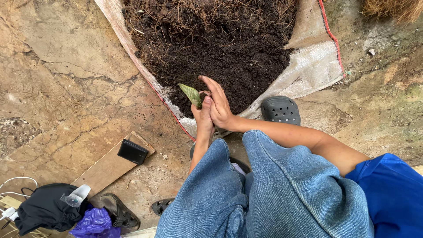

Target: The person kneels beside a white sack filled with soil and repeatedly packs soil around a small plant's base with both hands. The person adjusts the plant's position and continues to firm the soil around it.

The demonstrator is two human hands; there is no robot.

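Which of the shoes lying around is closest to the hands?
The dark perforated clog, just right of the hands on the sack's edge. The sandals lie far off at lower left.
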